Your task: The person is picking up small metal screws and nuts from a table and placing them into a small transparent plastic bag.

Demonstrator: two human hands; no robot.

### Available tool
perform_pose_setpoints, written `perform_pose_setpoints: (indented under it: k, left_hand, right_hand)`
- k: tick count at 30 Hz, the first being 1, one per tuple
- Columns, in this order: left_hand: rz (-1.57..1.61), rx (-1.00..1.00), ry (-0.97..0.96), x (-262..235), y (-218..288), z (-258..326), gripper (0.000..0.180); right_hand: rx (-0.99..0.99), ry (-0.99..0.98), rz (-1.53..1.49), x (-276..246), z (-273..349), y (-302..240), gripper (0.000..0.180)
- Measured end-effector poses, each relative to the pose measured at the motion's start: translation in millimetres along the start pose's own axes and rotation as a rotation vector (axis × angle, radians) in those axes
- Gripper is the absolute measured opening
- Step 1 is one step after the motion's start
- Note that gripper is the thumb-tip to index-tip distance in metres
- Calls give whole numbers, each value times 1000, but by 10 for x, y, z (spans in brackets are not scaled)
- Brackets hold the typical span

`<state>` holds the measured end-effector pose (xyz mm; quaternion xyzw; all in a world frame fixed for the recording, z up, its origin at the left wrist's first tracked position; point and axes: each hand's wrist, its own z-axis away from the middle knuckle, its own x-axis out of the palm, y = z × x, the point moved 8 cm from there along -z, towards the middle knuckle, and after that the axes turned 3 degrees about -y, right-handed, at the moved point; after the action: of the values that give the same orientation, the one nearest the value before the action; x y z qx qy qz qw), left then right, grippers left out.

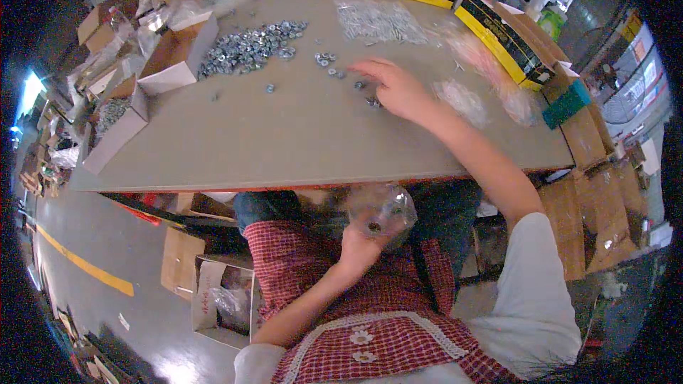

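Nuts [249,48] lay heaped at far left, probably hard, light and slippery, best pinched by their rims. Your left hand [360,247], near, held a clear plastic bag [388,205], seemingly soft and limp, below the table's [249,142] edge. Rightward, your right hand [400,91] hung low over loose nuts [359,85], palm down, forearm [480,153] slanting in from near right; whether it pinched one, I couldn't tell.
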<state>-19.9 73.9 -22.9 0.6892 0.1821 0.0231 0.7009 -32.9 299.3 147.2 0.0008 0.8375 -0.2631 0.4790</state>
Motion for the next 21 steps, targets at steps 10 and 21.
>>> perform_pose_setpoints:
  k: [10, 21]
  left_hand:
    - [-19, 60, 10, -80, 135, 38, 42]
    - [-57, 28, -83, 21, -46, 6, 53]
  right_hand:
    - [-101, -190, 67, 139, -181, 16, 51]
    - [-28, -279, -189, -55, 332, -214, 45]
